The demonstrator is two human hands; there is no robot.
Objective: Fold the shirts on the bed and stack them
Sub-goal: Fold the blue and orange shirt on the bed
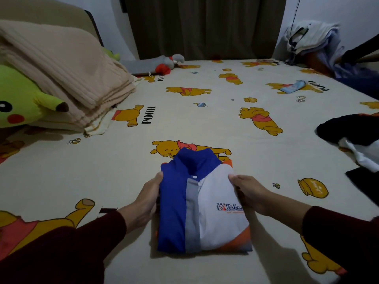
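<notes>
Between the 2 hands, a folded shirt (205, 203) lies on the bed (205, 111). The left hand (148, 197) grips its blue edge, the right hand (249, 193) its white edge.

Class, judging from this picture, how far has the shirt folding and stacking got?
Done: the blue, white and orange polo shirt looks folded. In hand: left hand and right hand hold its sides. Left: the dark and white garments lie unfolded at right; no stack visible.
</notes>
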